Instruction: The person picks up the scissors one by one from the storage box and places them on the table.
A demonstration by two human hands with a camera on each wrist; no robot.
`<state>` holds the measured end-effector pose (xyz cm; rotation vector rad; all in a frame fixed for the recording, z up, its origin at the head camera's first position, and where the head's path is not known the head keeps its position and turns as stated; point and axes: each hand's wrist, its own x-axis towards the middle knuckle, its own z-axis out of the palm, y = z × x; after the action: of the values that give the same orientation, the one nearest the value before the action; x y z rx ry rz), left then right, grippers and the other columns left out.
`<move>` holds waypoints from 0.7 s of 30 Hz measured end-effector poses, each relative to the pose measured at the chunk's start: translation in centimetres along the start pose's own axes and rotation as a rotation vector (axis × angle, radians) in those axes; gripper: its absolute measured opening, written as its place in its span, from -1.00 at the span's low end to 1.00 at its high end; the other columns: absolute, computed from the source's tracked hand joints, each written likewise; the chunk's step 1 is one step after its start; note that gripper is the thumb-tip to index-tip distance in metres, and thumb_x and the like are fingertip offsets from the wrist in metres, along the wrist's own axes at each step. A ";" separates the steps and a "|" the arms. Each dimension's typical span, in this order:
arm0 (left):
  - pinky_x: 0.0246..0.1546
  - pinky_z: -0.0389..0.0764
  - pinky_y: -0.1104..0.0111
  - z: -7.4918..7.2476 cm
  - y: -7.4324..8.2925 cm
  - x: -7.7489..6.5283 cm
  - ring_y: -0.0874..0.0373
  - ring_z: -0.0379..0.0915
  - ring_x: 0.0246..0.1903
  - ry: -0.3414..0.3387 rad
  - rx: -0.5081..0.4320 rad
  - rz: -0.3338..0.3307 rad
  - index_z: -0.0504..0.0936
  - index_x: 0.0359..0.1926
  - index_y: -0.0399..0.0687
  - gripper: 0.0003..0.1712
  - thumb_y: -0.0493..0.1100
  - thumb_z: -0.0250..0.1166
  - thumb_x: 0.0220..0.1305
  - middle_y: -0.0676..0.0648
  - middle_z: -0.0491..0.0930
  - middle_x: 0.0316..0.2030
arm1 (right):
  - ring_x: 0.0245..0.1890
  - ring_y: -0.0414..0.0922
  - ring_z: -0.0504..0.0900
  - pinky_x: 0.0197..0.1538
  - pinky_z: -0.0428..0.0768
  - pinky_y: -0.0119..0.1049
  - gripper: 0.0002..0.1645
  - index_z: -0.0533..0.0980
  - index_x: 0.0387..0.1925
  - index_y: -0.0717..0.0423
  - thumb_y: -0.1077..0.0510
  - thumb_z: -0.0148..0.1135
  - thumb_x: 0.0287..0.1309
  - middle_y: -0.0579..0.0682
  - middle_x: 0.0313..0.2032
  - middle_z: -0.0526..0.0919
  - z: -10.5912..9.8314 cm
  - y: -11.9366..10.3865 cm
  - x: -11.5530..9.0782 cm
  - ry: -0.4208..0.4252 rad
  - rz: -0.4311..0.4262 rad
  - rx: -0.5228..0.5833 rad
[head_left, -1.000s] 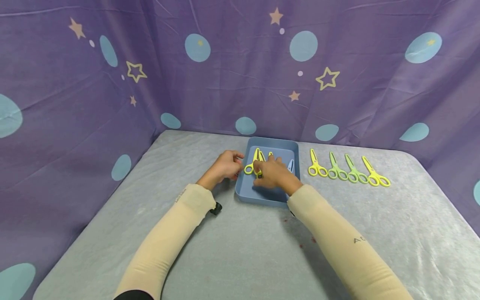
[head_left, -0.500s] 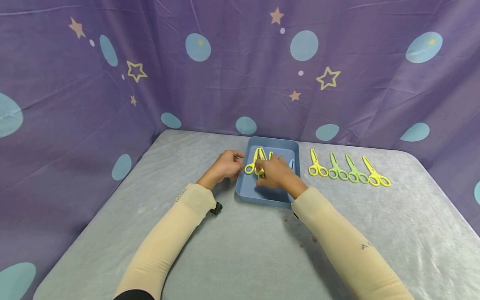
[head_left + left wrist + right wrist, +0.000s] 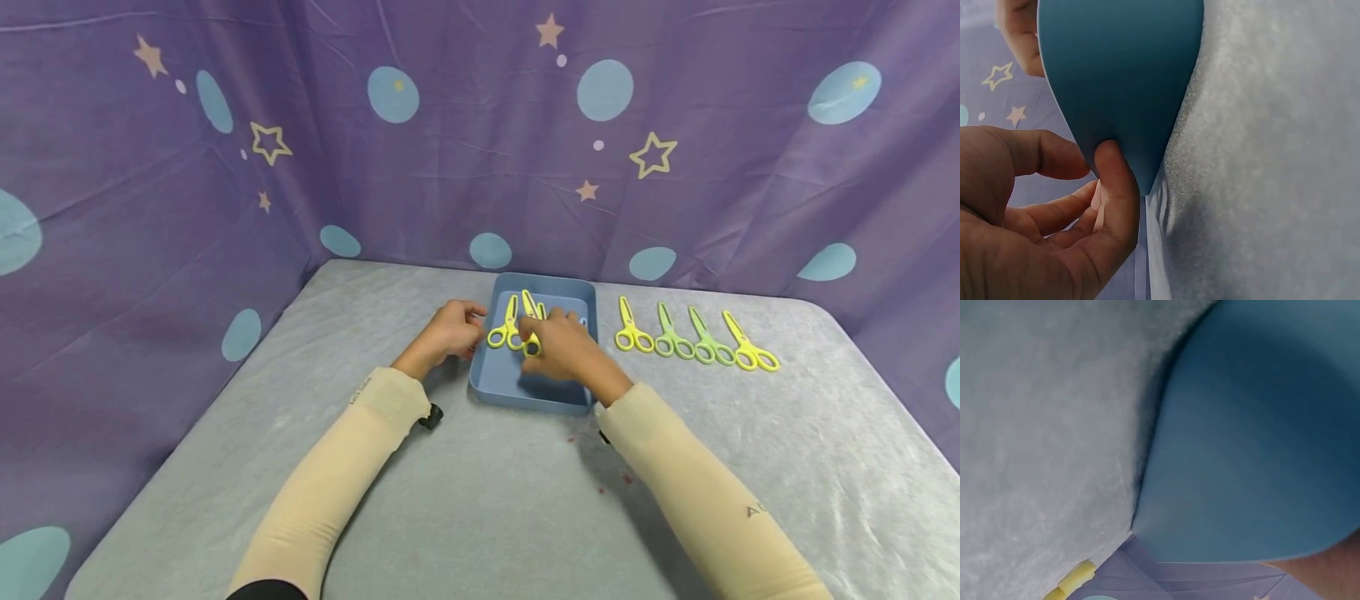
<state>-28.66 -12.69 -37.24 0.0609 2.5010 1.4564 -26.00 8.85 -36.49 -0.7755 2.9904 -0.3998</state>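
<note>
A blue tray [image 3: 525,402] stands on the grey cloth. My left hand [image 3: 452,329] grips its left side, thumb on the outer wall [image 3: 1129,81] and forefinger at the rim in the left wrist view. Inside the tray, my right hand [image 3: 561,348] pinches a pair of yellow scissors [image 3: 529,305] by the handles, blades pointing away. Another yellow pair of scissors [image 3: 512,312] lies to its left. A yellow blade tip [image 3: 542,310] and a pale blue tip [image 3: 583,322] show past the right hand, which hides the rest. The right wrist view shows mostly the tray's outer wall [image 3: 1222,487].
Right of the tray lies a row of scissors: yellow [image 3: 627,315], green [image 3: 667,321], green [image 3: 699,327] and yellow [image 3: 737,329], handles toward me. A purple patterned curtain [image 3: 480,150] hangs behind and at the left of the table [image 3: 465,517].
My right hand has moved right with the yellow scissors, parting them from the pair on the left. It now covers more of the pale blue tip. The left hand stays at the tray.
</note>
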 end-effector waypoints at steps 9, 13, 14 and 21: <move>-0.34 0.76 0.17 0.0 0.1 -0.1 0.03 0.60 -0.29 -0.004 0.011 -0.007 0.45 0.40 -0.20 -0.40 -0.37 0.18 0.33 -0.22 0.51 0.08 | -0.13 0.14 0.42 -0.15 0.48 0.05 -0.53 0.61 0.03 -0.07 -0.03 0.49 0.07 0.16 -0.11 0.50 -0.5 0.0 -1.4 0.040 -0.024 -0.024; -0.35 0.76 0.18 0.1 0.2 -0.1 0.04 0.60 -0.30 -0.002 0.015 -0.003 0.45 0.40 -0.20 -0.40 -0.36 0.18 0.33 -0.22 0.51 0.08 | -0.18 0.12 0.41 -0.20 0.46 0.01 -0.52 0.63 0.03 -0.06 -0.02 0.51 0.04 0.16 -0.13 0.51 -0.8 0.2 -2.4 0.090 -0.041 -0.030; -0.35 0.76 0.19 0.1 0.2 -0.1 0.05 0.60 -0.30 -0.001 0.017 -0.001 0.45 0.40 -0.21 -0.40 -0.36 0.18 0.33 -0.22 0.51 0.07 | -0.20 0.12 0.41 -0.20 0.45 0.00 -0.52 0.64 0.03 -0.05 -0.01 0.51 0.04 0.17 -0.14 0.51 -1.0 0.3 -2.6 0.104 -0.045 -0.029; -0.39 0.75 0.19 0.1 0.0 0.0 0.03 0.59 -0.31 0.014 0.024 0.004 0.46 0.39 -0.20 -0.41 -0.36 0.18 0.33 -0.21 0.51 0.01 | -0.22 0.13 0.38 -0.22 0.39 -0.06 -0.55 0.64 0.01 0.00 0.06 0.47 0.02 0.19 -0.15 0.49 -1.9 0.8 -4.3 0.181 -0.049 0.028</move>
<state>-28.67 -12.57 -37.30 0.0609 2.5306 1.4338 -22.76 12.10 -35.07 -0.8556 3.1285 -0.5411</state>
